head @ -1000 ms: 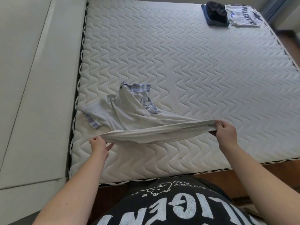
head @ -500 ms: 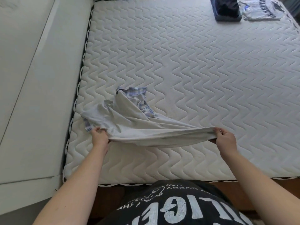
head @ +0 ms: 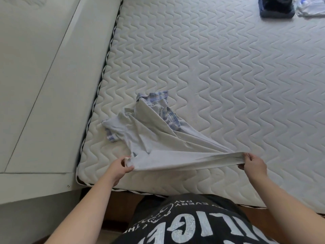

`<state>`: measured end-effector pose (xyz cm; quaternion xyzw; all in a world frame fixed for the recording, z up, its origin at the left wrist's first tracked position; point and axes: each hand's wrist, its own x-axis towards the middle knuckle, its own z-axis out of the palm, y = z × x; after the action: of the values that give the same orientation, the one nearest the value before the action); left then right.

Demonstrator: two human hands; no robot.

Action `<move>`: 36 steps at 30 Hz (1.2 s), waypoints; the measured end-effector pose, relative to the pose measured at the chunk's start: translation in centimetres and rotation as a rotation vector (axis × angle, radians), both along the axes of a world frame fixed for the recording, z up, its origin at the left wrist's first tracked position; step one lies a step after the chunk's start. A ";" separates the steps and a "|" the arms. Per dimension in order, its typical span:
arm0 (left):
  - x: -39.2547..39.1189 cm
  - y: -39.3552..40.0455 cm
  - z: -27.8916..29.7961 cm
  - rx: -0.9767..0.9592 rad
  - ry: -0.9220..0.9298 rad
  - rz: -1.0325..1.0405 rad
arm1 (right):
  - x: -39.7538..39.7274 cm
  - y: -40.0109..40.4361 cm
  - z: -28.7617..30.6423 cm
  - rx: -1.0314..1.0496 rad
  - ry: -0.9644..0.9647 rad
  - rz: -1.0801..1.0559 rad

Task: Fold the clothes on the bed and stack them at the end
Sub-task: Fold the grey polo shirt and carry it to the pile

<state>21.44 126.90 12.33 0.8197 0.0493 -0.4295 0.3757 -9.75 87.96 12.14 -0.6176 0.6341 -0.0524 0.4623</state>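
Two hands hold one garment, a pale grey shirt [head: 158,138] with blue plaid collar and cuff trim, near the left front corner of the quilted mattress [head: 228,76]. We pinch the hem at one end with our left hand [head: 119,167], fingers and thumb curled round the cloth. Our right hand [head: 254,164] grasps the other end of the hem, fingers curled over it. Between the two hands the hem is stretched into a taut band, lifted just above the mattress. The collar end lies crumpled on the mattress further away. At the far right edge sit a dark folded garment [head: 276,7] and, just beside it, a white printed garment [head: 311,6].
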 end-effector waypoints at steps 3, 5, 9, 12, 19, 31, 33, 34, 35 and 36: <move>-1.0 0.6 -0.3 0.023 -0.018 -0.023 | -0.2 0.0 -0.6 0.049 -0.008 0.040; -1.6 0.6 -0.8 0.078 -0.080 -0.008 | -0.2 0.2 -0.8 0.080 -0.006 0.074; -2.2 0.7 -1.6 0.249 -0.221 0.101 | -0.1 0.6 -1.3 0.133 -0.012 0.103; -2.2 1.2 -2.0 0.381 -0.257 0.018 | -0.4 1.3 -1.9 0.173 0.033 0.102; -2.4 2.8 -3.0 0.412 -0.048 -0.089 | -1.7 4.1 -3.1 0.305 0.305 0.179; 4.9 -1.6 1.5 0.176 0.231 -0.285 | 6.2 2.3 -1.0 0.545 -0.175 -0.378; 8.0 -4.1 3.2 0.222 0.100 -0.417 | 10.1 -0.8 0.6 0.506 -0.307 -0.397; 9.8 -5.5 4.5 0.244 0.044 -0.497 | 12.3 -2.7 1.8 0.490 -0.375 -0.407; 12.0 -7.7 6.0 0.279 -0.040 -0.556 | 14.6 -4.8 3.2 0.453 -0.431 -0.406; 14.8 -9.8 7.5 0.314 -0.135 -0.628 | 16.8 -7.0 5.0 0.400 -0.477 -0.407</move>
<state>36.28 117.14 19.81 0.8693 -0.1645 -0.4559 0.0974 7.02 80.93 17.09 -0.3470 0.6162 -0.1607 0.6886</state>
